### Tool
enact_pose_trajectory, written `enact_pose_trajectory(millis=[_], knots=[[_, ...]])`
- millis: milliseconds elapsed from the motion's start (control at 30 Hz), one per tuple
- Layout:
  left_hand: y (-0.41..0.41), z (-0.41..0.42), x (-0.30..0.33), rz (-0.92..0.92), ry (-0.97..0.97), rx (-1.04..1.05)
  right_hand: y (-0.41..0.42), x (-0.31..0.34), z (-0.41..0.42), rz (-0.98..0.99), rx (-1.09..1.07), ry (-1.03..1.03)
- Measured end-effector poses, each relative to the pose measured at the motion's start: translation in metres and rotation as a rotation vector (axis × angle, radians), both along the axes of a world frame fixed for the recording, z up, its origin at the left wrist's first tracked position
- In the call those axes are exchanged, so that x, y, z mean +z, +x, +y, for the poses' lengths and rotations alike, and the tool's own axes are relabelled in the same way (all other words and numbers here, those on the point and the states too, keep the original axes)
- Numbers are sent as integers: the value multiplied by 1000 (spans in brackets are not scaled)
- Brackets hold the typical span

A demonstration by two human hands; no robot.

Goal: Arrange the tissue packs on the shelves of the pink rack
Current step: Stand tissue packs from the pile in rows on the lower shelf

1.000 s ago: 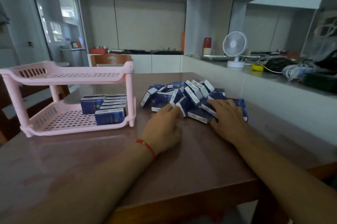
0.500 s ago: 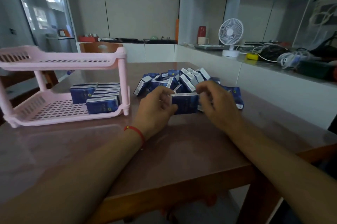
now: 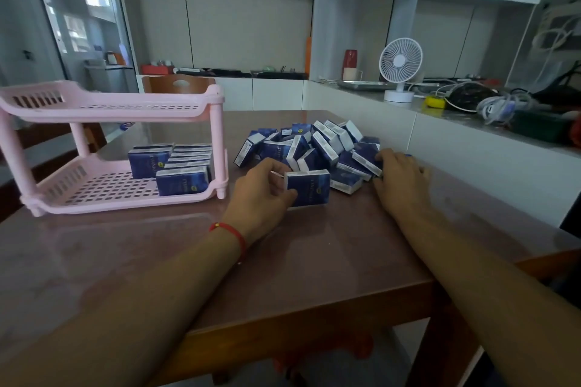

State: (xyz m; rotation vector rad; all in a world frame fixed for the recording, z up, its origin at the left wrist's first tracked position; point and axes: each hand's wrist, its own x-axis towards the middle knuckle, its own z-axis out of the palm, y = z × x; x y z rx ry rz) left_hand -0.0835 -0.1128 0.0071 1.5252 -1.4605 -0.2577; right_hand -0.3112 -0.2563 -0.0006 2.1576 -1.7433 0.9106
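A pink two-shelf rack [image 3: 113, 109] stands on the table at the left. Several blue tissue packs [image 3: 182, 166] line the right part of its lower shelf; the upper shelf holds nothing I can see. A loose pile of blue tissue packs [image 3: 317, 144] lies at the table's middle. My left hand [image 3: 261, 198] grips one blue tissue pack [image 3: 309, 187] upright just in front of the pile. My right hand [image 3: 397, 179] rests at the pile's right edge, fingers touching a pack there.
The brown table [image 3: 314, 260] ends close to me and at the right. A white counter on the right carries a small fan [image 3: 399, 68], a red cup [image 3: 350, 64] and tangled cables [image 3: 490, 100]. A wooden chair [image 3: 177, 84] stands behind the rack.
My right hand let go of the pack and moved right to the pile's edge. My left hand now holds that pack alone, a little lower and nearer the table.
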Motion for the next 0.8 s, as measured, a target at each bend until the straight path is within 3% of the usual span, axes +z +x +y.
enact_pose_trajectory(millis=[167,300,400,533,633,800], knots=[[1,2,0,-6,16,7,0,10,10,-192,-2,-134],[4,1,0,-18,8,29,-1,22,37,-560,257,-227],[8,0,-1,-21,21,33,7,22,58,-430,461,-285],[15,-3,-1,3,90,-19,26,14,70,-174,734,-142],[18,-4,0,27,156,-86,33,11,69,-63,759,-21],[13,-3,4,149,251,-180,34,9,65,-35,778,-13]])
